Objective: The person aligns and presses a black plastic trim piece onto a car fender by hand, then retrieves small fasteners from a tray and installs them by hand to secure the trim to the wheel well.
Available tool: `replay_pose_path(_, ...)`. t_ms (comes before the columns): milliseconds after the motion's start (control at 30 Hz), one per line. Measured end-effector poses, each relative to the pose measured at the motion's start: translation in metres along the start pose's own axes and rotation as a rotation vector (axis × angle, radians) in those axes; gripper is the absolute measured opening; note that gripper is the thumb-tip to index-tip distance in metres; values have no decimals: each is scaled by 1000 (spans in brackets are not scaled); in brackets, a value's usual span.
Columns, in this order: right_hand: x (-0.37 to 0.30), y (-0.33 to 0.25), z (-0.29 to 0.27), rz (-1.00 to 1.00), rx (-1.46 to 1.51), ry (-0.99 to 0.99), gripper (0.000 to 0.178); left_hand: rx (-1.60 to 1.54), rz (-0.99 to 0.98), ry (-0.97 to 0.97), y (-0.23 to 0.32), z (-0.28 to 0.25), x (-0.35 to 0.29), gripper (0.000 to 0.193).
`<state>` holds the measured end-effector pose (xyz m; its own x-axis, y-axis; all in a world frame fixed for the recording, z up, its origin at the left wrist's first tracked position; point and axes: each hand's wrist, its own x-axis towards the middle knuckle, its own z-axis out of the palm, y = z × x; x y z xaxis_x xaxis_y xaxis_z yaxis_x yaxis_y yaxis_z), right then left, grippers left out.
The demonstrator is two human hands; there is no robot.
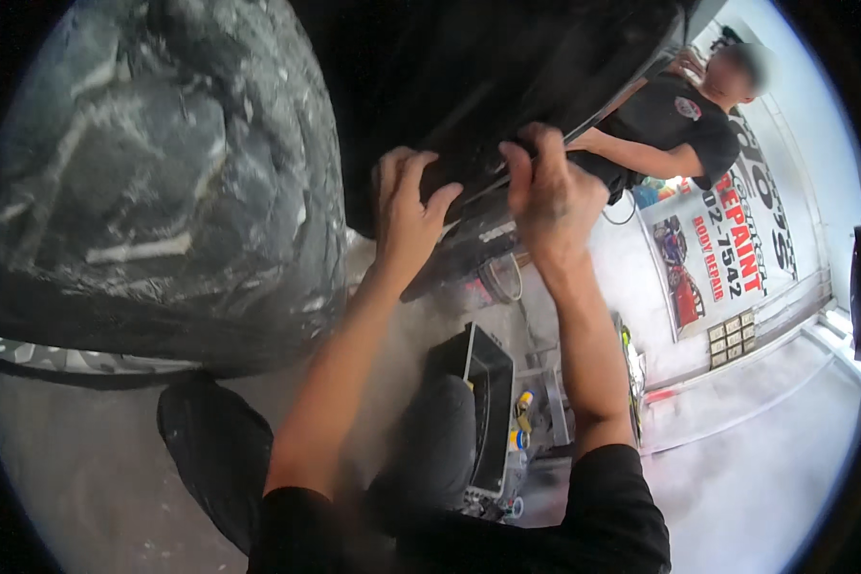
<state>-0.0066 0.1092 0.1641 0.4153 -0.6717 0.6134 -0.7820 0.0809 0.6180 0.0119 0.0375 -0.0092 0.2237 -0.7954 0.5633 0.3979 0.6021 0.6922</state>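
Grey workshop floor, white banner beyond black panel.

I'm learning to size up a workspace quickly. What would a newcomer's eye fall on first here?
Probably the big, crinkled dark cover filling the upper left. Next, near the middle, the left hand and right hand at the lower edge of a black panel. At the upper right, a co-worker in a black shirt, with a banner in red and black lettering on the wall below.
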Motion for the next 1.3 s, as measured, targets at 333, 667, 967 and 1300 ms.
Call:
replay_pose_path(333, -11, 7, 16, -137, -62, 100, 19, -40, -290, 122, -30, -19, -57, 16)
replay_pose_path(667, 0, 6, 7, -206, -213, -56, 15, -263, -750, 114, -49, -38, -90, 39)
replay_pose_path(967, -40, 9, 43, -291, 135, -1, 16, 19, -433, 65, -47, -36, -89, 23)
replay_pose_path(1300, -105, -26, 78, -38, 349, -411, 31, -277, -665, -168, -38, -27, -112, 48)
